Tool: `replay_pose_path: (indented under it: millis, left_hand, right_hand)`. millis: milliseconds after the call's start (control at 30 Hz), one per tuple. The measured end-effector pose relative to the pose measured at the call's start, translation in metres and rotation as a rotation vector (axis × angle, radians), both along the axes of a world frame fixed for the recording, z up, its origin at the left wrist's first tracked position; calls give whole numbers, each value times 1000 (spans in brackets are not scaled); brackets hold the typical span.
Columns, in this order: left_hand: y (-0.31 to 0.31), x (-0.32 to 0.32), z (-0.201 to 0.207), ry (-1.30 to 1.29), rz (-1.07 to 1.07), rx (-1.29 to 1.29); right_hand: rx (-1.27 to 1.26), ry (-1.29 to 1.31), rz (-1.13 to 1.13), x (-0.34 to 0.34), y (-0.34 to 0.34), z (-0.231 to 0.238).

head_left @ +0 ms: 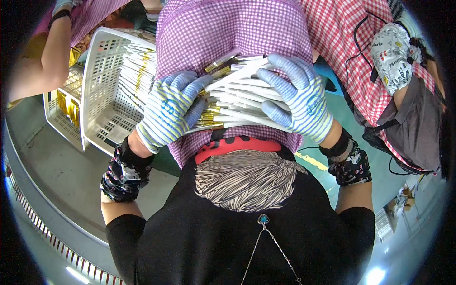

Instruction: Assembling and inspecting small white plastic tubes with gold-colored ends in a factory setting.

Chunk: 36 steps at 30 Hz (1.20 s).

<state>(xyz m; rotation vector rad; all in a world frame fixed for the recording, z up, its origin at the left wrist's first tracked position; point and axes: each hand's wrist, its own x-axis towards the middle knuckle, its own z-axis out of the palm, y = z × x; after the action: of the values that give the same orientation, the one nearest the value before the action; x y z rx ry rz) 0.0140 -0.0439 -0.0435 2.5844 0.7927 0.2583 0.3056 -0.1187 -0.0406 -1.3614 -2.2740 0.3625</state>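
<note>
A bundle of paintbrushes point(244, 97) with white handles and gold ferrules lies crosswise on my lap, over a purple checked apron point(204, 33). My left hand point(168, 109), in a blue and white striped glove, is closed round the ferrule end at the left. From the right, my right hand point(301, 95), gloved the same way, grips the white handles with its fingers bent over the top. One handle slants up above the rest, close to the right fingertips. Bristle tips stick out at the upper left of the bundle, and my palms hide some of the brushes.
To my left stands a white perforated plastic basket point(107, 71) holding more white brushes point(140, 71). A smaller crate point(64, 111) with gold-coloured pieces sits beside it. Another person's arm point(52, 61) is at the far left. A person in red checked cloth point(342, 42) sits close on the right.
</note>
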Motion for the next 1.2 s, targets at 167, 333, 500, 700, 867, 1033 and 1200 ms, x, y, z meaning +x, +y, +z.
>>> replay_pose_path:
  millis: [167,333,500,700,867,1033,1200]
  left_hand:
    - [3,-1,13,-106,-112,-103]
    - [-2,-12,21,-51,-194,-196]
    - [-7,-7,22,91,-161,-145]
    - [-19,1,11,216,-82,97]
    - [-23,-7,15,160,-75,90]
    - [-21,-28,15,42,-38,51]
    - [-26,-34,19,34,85,-86]
  right_hand:
    - [-84,-70,50,-1,-1,5]
    - [-106,-50,112,0,-5,6]
    - [-192,-32,252,1,-15,-10]
    - [-162,-38,118,12,-24,-23]
    - [-112,91,90,19,-36,-43]
    - [-107,162,81,22,-37,-46]
    - [-168,47,146,17,-29,-32]
